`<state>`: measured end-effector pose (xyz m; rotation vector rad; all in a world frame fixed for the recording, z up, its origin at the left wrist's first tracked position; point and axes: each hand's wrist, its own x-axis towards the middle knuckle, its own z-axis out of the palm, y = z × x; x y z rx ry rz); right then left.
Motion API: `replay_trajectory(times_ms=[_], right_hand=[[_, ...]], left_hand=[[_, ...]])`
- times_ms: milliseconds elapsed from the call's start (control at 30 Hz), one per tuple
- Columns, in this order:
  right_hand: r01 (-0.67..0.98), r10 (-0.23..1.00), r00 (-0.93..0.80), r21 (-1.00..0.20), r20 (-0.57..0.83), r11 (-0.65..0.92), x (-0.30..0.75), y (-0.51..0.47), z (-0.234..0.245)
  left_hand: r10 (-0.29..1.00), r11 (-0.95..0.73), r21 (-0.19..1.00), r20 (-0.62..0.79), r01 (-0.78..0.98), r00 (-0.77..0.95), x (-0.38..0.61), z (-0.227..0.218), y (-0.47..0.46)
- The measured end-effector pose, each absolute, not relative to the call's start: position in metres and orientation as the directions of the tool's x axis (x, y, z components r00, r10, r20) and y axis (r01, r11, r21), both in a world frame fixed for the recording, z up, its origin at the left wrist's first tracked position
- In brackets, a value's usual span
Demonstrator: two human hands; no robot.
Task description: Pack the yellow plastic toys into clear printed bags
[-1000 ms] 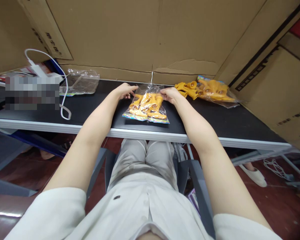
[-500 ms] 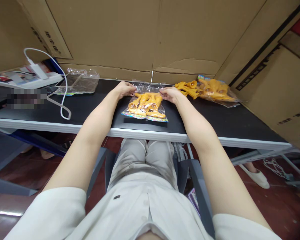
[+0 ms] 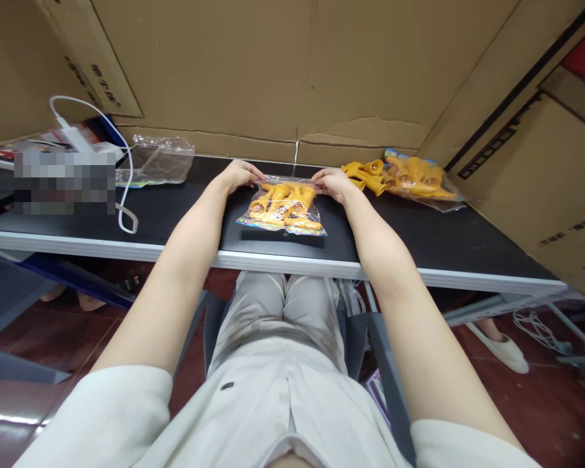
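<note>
A clear plastic bag (image 3: 281, 207) with several yellow plastic pieces in it lies in front of me on the black table, its colourful printed edge towards me. My left hand (image 3: 244, 175) pinches the far left corner of the bag. At the far right corner, my right hand (image 3: 332, 184) pinches the same edge. The far flap between the hands looks folded down close to the yellow pieces. Loose yellow plastic pieces (image 3: 368, 175) lie just beyond my right hand, beside another filled plastic bag (image 3: 422, 179).
An empty-looking clear bag (image 3: 168, 159) lies at the back left, near a white cable (image 3: 129, 169) and a white device. Cardboard walls (image 3: 253, 71) stand behind and at both sides of the black table (image 3: 400, 240). Its front edge (image 3: 292, 264) is silver.
The bag's far flap stood up loosely between my hands; now it is folded down and looks shorter. Both hands stay at its corners.
</note>
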<state>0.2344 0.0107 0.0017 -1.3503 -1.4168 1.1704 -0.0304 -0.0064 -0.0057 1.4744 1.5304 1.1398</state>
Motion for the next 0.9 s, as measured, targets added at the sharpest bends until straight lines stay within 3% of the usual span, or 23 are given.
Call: replay_trajectory(times_ms=[200, 267, 433, 567, 700, 800, 900], right_hand=[[0.605, 0.921, -0.284, -0.696, 0.267, 0.388, 0.238, 0.018, -0.002], [0.642, 0.913, -0.311, -0.650, 0.264, 0.406, 0.237, 0.017, 0.000], [0.614, 0.937, -0.286, -0.712, 0.201, 0.340, 0.235, 0.013, 0.002], [0.698, 0.939, -0.267, -0.628, 0.219, 0.345, 0.233, 0.009, 0.003], [0.544, 0.951, -0.261, -0.789, 0.163, 0.285, 0.237, 0.005, 0.008], [0.366, 0.946, -0.325, -0.920, 0.014, 0.139, 0.247, 0.000, 0.016], [0.285, 0.893, -0.434, -0.959, -0.121, 0.009, 0.257, -0.004, 0.024]], left_hand=[[0.981, -0.150, 0.771, 0.194, 0.619, -0.004, -0.027, -0.003, -0.005], [0.971, -0.194, 0.690, 0.236, 0.697, 0.036, -0.026, -0.003, -0.005], [0.934, -0.289, 0.536, 0.339, 0.793, 0.111, -0.030, -0.008, 0.003], [0.861, -0.409, 0.363, 0.456, 0.837, 0.223, -0.037, -0.014, 0.014], [0.783, -0.497, 0.258, 0.546, 0.828, 0.299, -0.037, -0.014, 0.019], [0.707, -0.561, 0.220, 0.629, 0.798, 0.323, -0.029, -0.009, 0.014], [0.645, -0.604, 0.197, 0.691, 0.772, 0.328, -0.018, -0.004, 0.006]])
